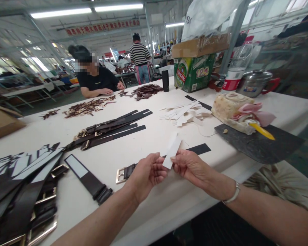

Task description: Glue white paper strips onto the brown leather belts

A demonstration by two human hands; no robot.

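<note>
My left hand [146, 174] and my right hand [191, 167] meet over the near edge of the white table [149, 143]. Together they pinch the lower end of a white paper strip [172, 149] that stands up between them. Under my hands lies a dark belt [197, 149] with a metal buckle [120, 175] at its left end. A second belt piece with a white label [88, 179] lies to the left of it.
A heap of buckled belts [21, 198] fills the near left. More dark belts [110, 128] lie mid-table, loose white strips [184, 112] further right. A dark mat [259, 145] holds a sponge block and yellow tool. A seated person [95, 80] works across the table.
</note>
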